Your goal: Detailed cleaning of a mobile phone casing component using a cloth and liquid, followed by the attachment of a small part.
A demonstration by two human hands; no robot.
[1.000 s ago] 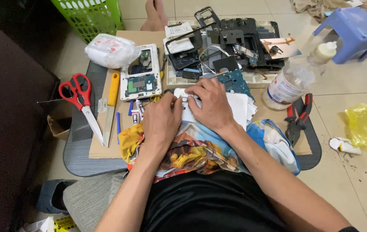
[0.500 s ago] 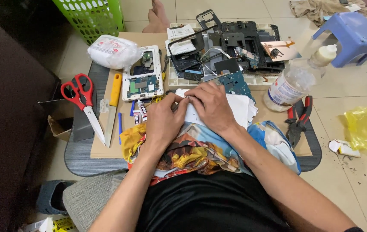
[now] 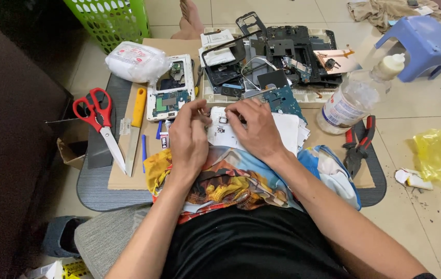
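- A white phone shell (image 3: 222, 129) is held down on a colourful cloth (image 3: 230, 178) at the near edge of a cardboard sheet (image 3: 127, 173), between the two hands.
- The left hand (image 3: 188, 138) is curled at the shell's left edge, its fingertips pinched together; whether a small tool or part is held cannot be told.
- The right hand (image 3: 254, 126) is laid flat over the shell's right part, fingers pressed on it, so most of the shell is hidden.
- The shell's long axis seems to run left to right, with its open inside turned up; which end is which cannot be told.
- To the left, red scissors (image 3: 96, 116) and a yellow knife (image 3: 135, 121) are laid with their points toward the person.
- Just beyond the left hand, an opened phone (image 3: 170, 95) with a bare circuit board is seen, and a white bag (image 3: 135, 61) behind it.
- Farther back, a heap of black frames (image 3: 282, 49) and a blue board (image 3: 284, 101) are spread.
- To the right, a clear bottle (image 3: 347, 103) is stood upright, with red pliers (image 3: 359, 144) beside it.
- A green basket (image 3: 109, 18) and a blue stool (image 3: 421, 44) are set on the floor, well apart from the hands.
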